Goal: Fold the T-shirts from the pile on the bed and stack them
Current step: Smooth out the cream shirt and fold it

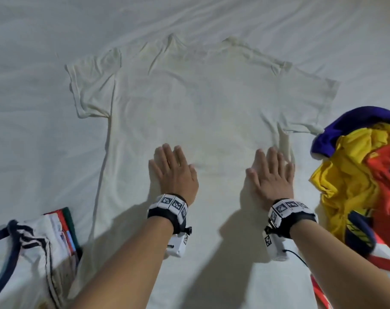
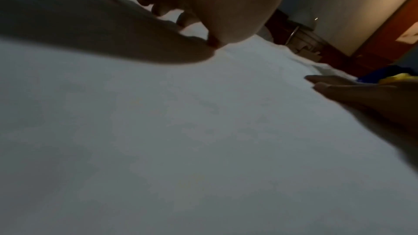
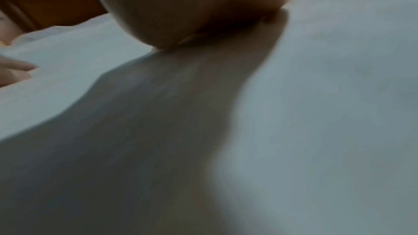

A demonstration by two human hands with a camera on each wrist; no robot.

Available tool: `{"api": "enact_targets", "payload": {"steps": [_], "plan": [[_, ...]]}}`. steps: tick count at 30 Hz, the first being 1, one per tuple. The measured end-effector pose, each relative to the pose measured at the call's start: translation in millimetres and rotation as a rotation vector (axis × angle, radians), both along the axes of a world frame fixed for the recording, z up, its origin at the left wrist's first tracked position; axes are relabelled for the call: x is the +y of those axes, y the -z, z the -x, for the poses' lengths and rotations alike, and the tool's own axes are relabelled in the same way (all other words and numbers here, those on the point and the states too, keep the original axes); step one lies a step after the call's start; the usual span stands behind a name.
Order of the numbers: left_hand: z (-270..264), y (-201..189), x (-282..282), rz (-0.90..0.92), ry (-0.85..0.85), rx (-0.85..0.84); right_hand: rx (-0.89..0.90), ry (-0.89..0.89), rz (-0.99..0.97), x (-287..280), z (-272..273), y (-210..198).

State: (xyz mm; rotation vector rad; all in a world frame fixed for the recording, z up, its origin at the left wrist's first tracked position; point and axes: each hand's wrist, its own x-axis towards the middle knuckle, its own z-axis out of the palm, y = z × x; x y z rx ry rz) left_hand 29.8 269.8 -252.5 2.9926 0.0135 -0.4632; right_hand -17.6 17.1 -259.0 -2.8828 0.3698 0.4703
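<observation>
A white T-shirt (image 1: 200, 101) lies spread flat on the white bed sheet (image 1: 33, 63), collar at the far side, both sleeves out. My left hand (image 1: 171, 168) presses flat on the shirt's middle with straight fingers. To its right, my right hand (image 1: 272, 172) lies flat on the shirt near the right side seam. In the left wrist view the left palm (image 2: 203, 6) hovers over white fabric (image 2: 203, 149) and the right hand's fingers (image 2: 339, 85) rest on it. The right wrist view shows the heel of the right palm (image 3: 192, 6) on the cloth (image 3: 328, 113).
A pile of crumpled shirts (image 1: 363, 175) in yellow, red and purple sits at the right edge of the bed. A white garment with dark stripes (image 1: 38, 248) lies at the near left. Wooden furniture (image 2: 373, 42) stands beyond the bed.
</observation>
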Motion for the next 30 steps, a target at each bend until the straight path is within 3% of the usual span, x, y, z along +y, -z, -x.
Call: {"api": "enact_targets", "payload": {"steps": [3, 8, 11, 15, 20, 27, 30], "plan": [[1.6, -9.7, -47.6, 0.198, 0.113, -0.154, -0.149, -0.073, 0.027, -32.8, -21.7, -21.7], [-8.8, -20.5, -149.5, 0.418, 0.187, -0.101, -0.335, -0.03, 0.008, -97.2, -81.6, -40.1], [-21.2, -23.8, -204.0, 0.356, 0.19, 0.078, -0.344, -0.021, 0.023, -130.6, -118.9, -41.7], [-40.9, -12.9, -255.3, 0.24, 0.034, 0.1, -0.261, -0.043, 0.062, -159.4, -169.1, -39.9], [-52.0, 3.1, -279.6, 0.215, -0.138, 0.107, -0.107, -0.024, 0.003, -170.4, -216.1, -25.8], [-59.3, 8.3, -271.0, 0.251, -0.116, 0.219, -0.124, 0.142, 0.018, -170.3, -250.6, -15.2], [-59.0, -0.9, -261.1, 0.188, -0.037, 0.17, -0.114, 0.164, 0.014, -166.1, -257.5, -17.6]]}}
